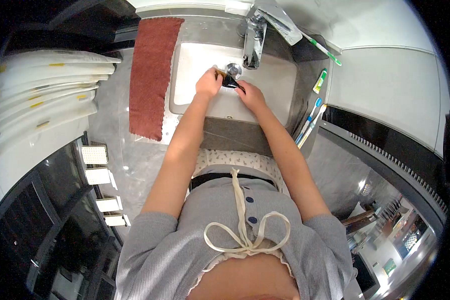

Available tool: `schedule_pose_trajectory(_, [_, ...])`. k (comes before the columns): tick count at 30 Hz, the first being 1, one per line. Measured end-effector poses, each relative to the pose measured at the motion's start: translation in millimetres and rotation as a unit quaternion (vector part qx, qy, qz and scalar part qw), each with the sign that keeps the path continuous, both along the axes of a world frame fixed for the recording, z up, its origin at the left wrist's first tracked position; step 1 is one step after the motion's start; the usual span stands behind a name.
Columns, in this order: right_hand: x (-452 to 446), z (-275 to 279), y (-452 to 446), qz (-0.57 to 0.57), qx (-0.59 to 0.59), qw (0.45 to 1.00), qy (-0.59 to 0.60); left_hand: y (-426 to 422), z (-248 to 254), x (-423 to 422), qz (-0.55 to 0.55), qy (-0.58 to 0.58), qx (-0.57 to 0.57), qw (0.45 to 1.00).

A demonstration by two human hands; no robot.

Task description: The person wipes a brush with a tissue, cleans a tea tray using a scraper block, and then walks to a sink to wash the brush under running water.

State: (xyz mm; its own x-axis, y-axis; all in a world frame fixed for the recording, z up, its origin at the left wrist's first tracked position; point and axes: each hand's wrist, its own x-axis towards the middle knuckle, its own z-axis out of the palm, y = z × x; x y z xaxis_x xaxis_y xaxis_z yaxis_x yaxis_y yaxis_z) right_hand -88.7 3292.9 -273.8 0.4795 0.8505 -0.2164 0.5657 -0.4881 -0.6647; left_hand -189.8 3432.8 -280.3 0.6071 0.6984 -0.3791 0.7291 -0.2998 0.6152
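Observation:
Over the white sink basin (189, 65), a dark, glossy, narrow object (229, 81) with an amber-brown end is held between both hands. I cannot make out its exact kind. My left hand (208, 83) is closed round the brown end. The black, pointed end is pinched by the fingers of my right hand (253, 96). Just beyond the object lies the round metal drain (233, 70). A chrome faucet (254, 42) reaches over the basin from the back edge, and no running water can be made out.
A red-brown towel (154, 75) lies along the counter's left side. On the right edge are a green-and-white toothpaste tube (320, 81), a blue-and-white toothbrush (309, 120) and a white one beside it. A green-and-white toothbrush (326, 53) sticks out at the back right.

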Motion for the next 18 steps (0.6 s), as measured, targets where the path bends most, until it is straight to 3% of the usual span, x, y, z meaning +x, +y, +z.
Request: schedule_pose_trajectory(18, [-4.3,-12.0,8.2,-0.098,-0.067,0.992,-0.038,1.7,-4.0,15.8,-0.119,0.142,0.049,0.981])
